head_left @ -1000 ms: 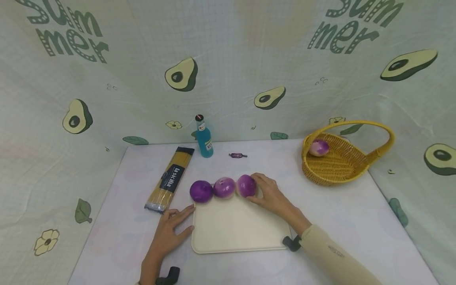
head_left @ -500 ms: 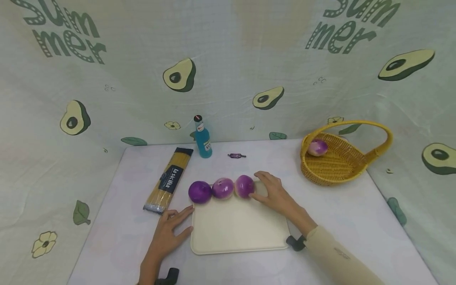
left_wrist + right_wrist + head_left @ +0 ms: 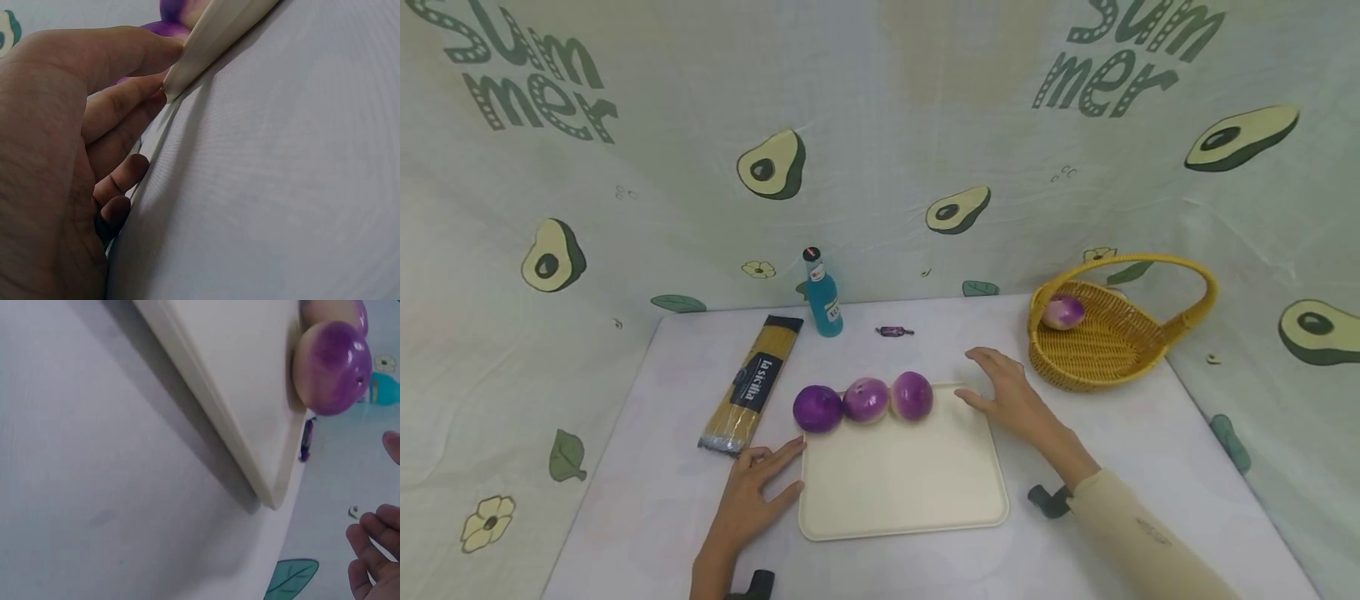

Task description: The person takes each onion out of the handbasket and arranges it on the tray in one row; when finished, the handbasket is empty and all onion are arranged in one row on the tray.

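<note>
While the left hand [image 3: 758, 486] lies flat with straight fingers against the near-left edge of the cream tray [image 3: 902, 500], three purple turnips sit touching in a row along the tray's far edge, the row running left to right. Right hand [image 3: 1011, 396] hovers open, fingers spread and holding nothing, past the tray's far-right corner; it lies between the rightmost turnip [image 3: 912, 395] and the yellow basket [image 3: 1150, 367]. That turnip lies just left of the right hand, clearly the nearer hand; the basket, with a fourth turnip [image 3: 1063, 312] inside, lies to its right and farther back.

Cream sleeve [image 3: 1138, 533], perhaps black wrist straps [image 3: 1047, 500]
</note>
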A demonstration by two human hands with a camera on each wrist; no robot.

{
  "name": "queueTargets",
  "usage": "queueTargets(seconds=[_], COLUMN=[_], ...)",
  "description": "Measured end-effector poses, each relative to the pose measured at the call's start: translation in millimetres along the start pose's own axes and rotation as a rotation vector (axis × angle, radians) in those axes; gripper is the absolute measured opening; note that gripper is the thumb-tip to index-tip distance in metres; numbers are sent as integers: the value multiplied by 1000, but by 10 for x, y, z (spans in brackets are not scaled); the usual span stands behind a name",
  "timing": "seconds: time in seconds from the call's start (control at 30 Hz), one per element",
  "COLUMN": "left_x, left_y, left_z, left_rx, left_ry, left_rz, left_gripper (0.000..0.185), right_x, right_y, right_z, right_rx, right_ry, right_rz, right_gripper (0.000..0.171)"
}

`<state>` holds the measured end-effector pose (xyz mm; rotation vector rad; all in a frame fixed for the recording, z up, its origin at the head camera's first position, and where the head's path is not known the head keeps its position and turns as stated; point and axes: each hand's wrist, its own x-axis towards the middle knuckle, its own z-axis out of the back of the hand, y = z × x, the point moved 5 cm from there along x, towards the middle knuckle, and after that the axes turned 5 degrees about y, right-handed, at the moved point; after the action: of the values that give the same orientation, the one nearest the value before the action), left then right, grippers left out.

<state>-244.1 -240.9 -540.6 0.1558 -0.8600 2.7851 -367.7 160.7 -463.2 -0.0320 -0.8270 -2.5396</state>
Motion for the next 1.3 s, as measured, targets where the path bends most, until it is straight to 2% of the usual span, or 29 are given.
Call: queueTargets(seconds=[0.17, 0.5, 0.93, 1.3], left_x=[-6, 1, -10, -8], left_y=[-7, -9, -7, -19], left_z=[-1, -2, -25, -19], left_rx=[-6, -4, -1, -8], left_ry=[-10, -10, -25, -32], left_rz=[-17, -14, -20, -31], left_gripper=[60, 60, 59, 60], right_x=[-14, -48, -1, -17], right_y=[-155, -463, -778, -962], right_z=[130, 400, 670, 893], right_rx=[-37, -2, -79, -115], right_ry=[-62, -68, -158, -147], right_rz=[5, -158, -166, -215], right_gripper=[61, 59, 49, 61])
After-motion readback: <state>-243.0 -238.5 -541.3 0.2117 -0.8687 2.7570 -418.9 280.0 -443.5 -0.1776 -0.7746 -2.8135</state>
